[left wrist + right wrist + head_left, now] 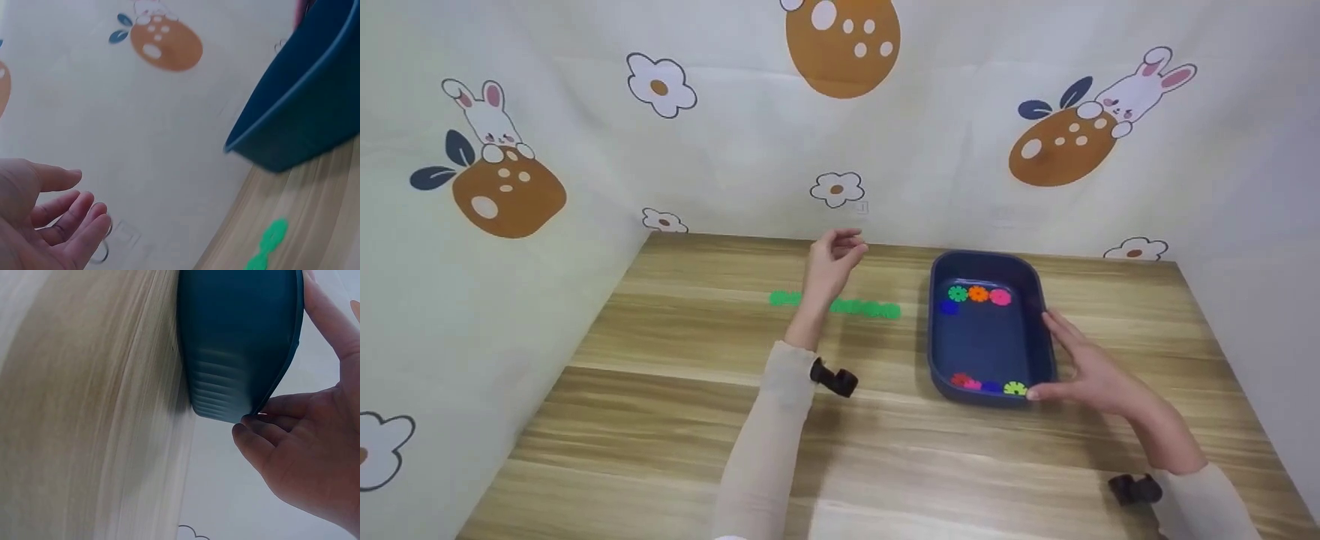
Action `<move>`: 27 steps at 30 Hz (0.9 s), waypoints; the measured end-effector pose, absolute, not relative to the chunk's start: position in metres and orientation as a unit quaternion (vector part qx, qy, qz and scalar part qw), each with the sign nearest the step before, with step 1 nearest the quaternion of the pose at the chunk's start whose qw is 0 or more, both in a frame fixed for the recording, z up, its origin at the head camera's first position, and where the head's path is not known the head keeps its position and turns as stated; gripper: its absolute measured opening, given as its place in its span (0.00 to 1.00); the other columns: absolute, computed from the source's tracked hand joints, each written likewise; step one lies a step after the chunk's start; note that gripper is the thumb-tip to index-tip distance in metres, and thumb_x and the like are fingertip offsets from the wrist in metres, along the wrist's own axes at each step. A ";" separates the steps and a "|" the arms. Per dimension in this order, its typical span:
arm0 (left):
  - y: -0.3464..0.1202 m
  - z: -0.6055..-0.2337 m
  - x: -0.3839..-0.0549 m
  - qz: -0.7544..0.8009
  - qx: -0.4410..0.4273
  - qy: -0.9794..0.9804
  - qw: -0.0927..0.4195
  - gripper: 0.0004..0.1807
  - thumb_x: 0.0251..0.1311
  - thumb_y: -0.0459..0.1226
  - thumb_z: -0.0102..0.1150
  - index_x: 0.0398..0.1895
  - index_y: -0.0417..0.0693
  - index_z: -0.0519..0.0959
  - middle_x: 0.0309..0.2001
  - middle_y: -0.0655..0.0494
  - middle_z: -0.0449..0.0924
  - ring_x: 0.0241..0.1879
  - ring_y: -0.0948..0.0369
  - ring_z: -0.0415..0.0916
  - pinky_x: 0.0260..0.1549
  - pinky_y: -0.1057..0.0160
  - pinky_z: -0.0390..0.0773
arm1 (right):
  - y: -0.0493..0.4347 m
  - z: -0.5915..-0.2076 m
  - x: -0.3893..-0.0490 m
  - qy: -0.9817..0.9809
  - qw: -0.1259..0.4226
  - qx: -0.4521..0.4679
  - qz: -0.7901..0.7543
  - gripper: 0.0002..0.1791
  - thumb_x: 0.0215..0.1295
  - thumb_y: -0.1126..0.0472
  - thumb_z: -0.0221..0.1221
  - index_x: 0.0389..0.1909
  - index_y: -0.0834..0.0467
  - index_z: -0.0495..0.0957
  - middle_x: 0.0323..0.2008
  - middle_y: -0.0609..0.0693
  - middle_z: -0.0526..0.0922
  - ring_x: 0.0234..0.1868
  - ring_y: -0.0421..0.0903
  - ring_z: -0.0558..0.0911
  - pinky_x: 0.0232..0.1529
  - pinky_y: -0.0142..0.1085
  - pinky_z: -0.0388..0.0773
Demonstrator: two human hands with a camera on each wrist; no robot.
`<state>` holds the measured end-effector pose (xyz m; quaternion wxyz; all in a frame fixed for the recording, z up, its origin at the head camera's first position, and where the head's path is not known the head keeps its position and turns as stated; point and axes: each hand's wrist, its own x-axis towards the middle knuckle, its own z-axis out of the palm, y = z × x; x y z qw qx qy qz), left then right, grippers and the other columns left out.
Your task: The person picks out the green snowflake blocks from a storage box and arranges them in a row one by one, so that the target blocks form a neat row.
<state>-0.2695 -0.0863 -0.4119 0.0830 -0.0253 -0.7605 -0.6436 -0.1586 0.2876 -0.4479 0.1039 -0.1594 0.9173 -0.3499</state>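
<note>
My left hand [831, 262] hovers over the table beyond a row of green flower-shaped plastic pieces [870, 308], its forearm hiding part of the row. In the left wrist view the fingers of that hand [56, 219] are loosely bent with nothing between them. A dark blue plastic bin [933, 337] stands to the right of the row. My right hand [1099, 375] holds the bin's near right corner, thumb on the near rim and fingers along the right side. The right wrist view has its fingertips against the rim of the bin [242, 337].
Inside the bin, a green piece [958, 293], an orange piece [978, 293] and a pink piece [1000, 297] lie toward the far end. A yellow-green piece [1015, 388] and others lie at the near end. A patterned cloth wall [735, 165] borders the wooden table [660, 420].
</note>
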 end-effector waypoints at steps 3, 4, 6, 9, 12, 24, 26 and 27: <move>-0.065 -0.412 -0.270 -0.649 -0.050 -0.755 0.073 0.17 0.63 0.30 0.61 0.54 0.32 0.78 0.48 0.39 0.83 0.51 0.50 0.81 0.53 0.61 0.81 | 0.287 -0.449 -0.158 0.917 0.105 -0.158 -0.350 0.66 0.49 0.49 0.76 0.78 0.65 0.43 0.78 0.70 0.42 0.76 0.74 0.47 0.68 0.72 0.49; -0.058 -0.412 -0.270 -0.650 -0.056 -0.754 0.069 0.17 0.63 0.30 0.61 0.54 0.32 0.78 0.48 0.38 0.83 0.51 0.49 0.82 0.53 0.62 0.81 | 0.287 -0.450 -0.158 0.917 0.104 -0.159 -0.351 0.66 0.49 0.49 0.76 0.78 0.65 0.43 0.78 0.70 0.42 0.76 0.74 0.47 0.68 0.72 0.49; -0.045 -0.413 -0.269 -0.651 -0.071 -0.753 0.062 0.17 0.63 0.29 0.61 0.54 0.31 0.78 0.48 0.38 0.84 0.51 0.49 0.82 0.53 0.62 0.81 | 0.287 -0.451 -0.158 0.917 0.102 -0.161 -0.351 0.66 0.48 0.48 0.76 0.78 0.66 0.43 0.78 0.70 0.43 0.76 0.74 0.47 0.69 0.72 0.49; -0.026 -0.415 -0.268 -0.650 -0.089 -0.752 0.057 0.16 0.62 0.28 0.62 0.53 0.31 0.78 0.48 0.37 0.84 0.50 0.48 0.83 0.52 0.63 0.82 | 0.286 -0.452 -0.159 0.916 0.097 -0.167 -0.353 0.66 0.48 0.47 0.76 0.78 0.67 0.44 0.78 0.71 0.43 0.76 0.74 0.47 0.69 0.72 0.49; -0.008 -0.419 -0.268 -0.652 -0.104 -0.749 0.051 0.16 0.62 0.28 0.62 0.53 0.31 0.78 0.47 0.36 0.84 0.50 0.47 0.83 0.52 0.63 0.82 | 0.286 -0.453 -0.160 0.914 0.092 -0.171 -0.356 0.66 0.47 0.48 0.76 0.77 0.67 0.44 0.77 0.71 0.43 0.75 0.74 0.48 0.68 0.72 0.50; 0.048 -0.440 -0.271 -0.612 -0.095 -0.783 -0.055 0.19 0.68 0.35 0.59 0.59 0.37 0.74 0.61 0.41 0.78 0.61 0.50 0.77 0.62 0.63 0.76 | 0.289 -0.452 -0.160 0.914 0.091 -0.168 -0.359 0.65 0.48 0.50 0.76 0.77 0.67 0.45 0.77 0.71 0.44 0.75 0.74 0.48 0.68 0.73 0.50; 0.055 -0.440 -0.272 -0.600 -0.076 -0.792 -0.078 0.21 0.69 0.38 0.58 0.62 0.39 0.73 0.64 0.42 0.75 0.64 0.50 0.74 0.65 0.61 0.72 | 0.289 -0.452 -0.159 0.913 0.088 -0.169 -0.360 0.65 0.47 0.50 0.76 0.77 0.67 0.45 0.77 0.71 0.44 0.75 0.75 0.48 0.68 0.73 0.50; 0.059 -0.440 -0.273 -0.594 -0.066 -0.797 -0.086 0.22 0.69 0.39 0.57 0.63 0.39 0.72 0.66 0.42 0.74 0.66 0.50 0.72 0.67 0.60 0.71 | 0.289 -0.452 -0.159 0.914 0.089 -0.167 -0.360 0.65 0.48 0.50 0.76 0.77 0.66 0.45 0.77 0.70 0.44 0.75 0.74 0.48 0.68 0.73 0.50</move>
